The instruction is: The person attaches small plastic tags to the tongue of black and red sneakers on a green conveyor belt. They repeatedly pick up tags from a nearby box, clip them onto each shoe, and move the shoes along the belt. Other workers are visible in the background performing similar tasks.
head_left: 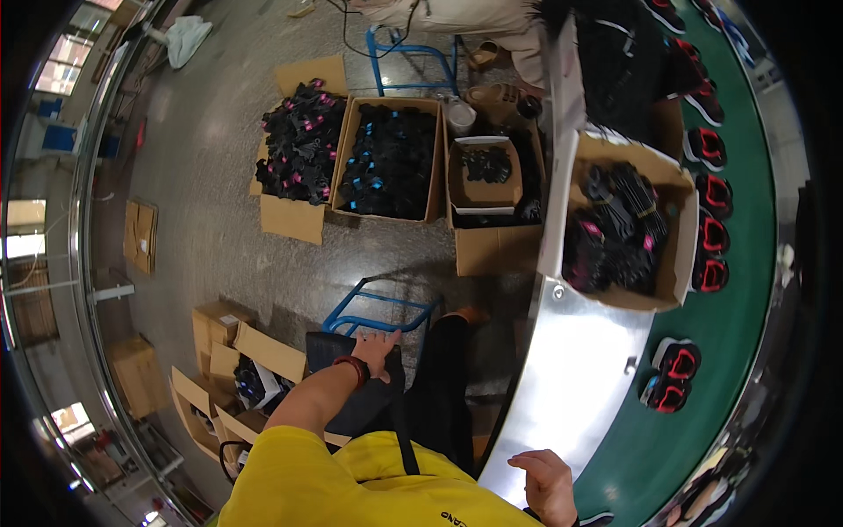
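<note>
My left hand (378,353) has its fingers spread and rests on the edge of a flat black seat (338,386), beside blue metal tubing (386,323). A red band circles that wrist. My right hand (549,483) is loosely closed, with nothing showing in it. It hovers over the shiny metal edge (571,378) of the green conveyor belt (628,457). Ahead of it on the metal edge sits a cardboard box (680,255) of black bundled straps (628,211) with pink tags. A pair of black and red shoes (674,373) stands on the belt.
More shoes (713,193) line the belt farther on. Across the floor are open cartons of black pieces with pink (303,140) and blue tags (391,162), plus a smaller nested box (483,189). Open cartons (268,351) stand at left. Another person's leg (492,26) shows at the top.
</note>
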Available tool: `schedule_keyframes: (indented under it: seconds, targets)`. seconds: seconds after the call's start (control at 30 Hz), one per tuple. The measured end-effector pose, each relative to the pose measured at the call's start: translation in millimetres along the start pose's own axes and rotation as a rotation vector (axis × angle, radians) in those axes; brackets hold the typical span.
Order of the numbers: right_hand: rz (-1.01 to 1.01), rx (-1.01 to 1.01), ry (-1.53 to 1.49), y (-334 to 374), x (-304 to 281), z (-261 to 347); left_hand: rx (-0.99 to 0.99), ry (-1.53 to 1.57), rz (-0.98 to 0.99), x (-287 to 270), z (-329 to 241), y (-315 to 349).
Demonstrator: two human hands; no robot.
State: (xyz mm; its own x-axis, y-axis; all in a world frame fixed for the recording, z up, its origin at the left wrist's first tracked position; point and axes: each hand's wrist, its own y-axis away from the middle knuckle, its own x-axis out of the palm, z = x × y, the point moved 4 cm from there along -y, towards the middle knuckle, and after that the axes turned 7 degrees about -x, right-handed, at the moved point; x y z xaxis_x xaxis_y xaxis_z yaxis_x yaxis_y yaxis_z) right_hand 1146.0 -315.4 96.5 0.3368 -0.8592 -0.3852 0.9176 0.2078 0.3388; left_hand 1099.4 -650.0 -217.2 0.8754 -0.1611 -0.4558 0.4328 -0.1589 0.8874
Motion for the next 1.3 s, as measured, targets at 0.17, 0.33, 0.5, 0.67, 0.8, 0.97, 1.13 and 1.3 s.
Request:
schedule_keyframes:
  seconds: [0.17,0.33,0.5,0.67,0.8,0.97,1.13,1.3]
  targets:
    - [0.042,0.038,0.035,-46.6,-8.4,-4.6,0.113,0.038,0.12,8.7,7.8,-24.4]
    - [-0.001,0.093,0.069,-61.1,-4.9,-18.6,0.135,0.01,0.094,6.2,6.6,-25.1]
    - [-0.006,0.021,-0.041,-63.7,-16.3,-11.7,0.092,0.01,0.157,-0.5,6.7,-25.5]
    - [-0.051,0.092,0.003,-46.8,-10.4,-29.8,0.093,0.007,0.192,-2.7,9.1,-32.5]
    - [-0.125,0.066,-0.039,-19.6,-16.6,-48.3,0.148,-0.067,0.192,5.8,15.7,-39.8]
    - [-0.283,0.073,-0.172,18.7,-14.5,-66.3,0.093,-0.06,0.27,20.0,19.9,-46.1]
    - [-0.464,0.152,-0.228,74.1,15.1,-82.7,0.112,-0.061,0.297,20.6,30.5,-69.1]
    - [-0.549,0.225,-0.301,132.8,52.1,-105.5,0.2,0.024,0.285,6.8,0.3,-77.6]
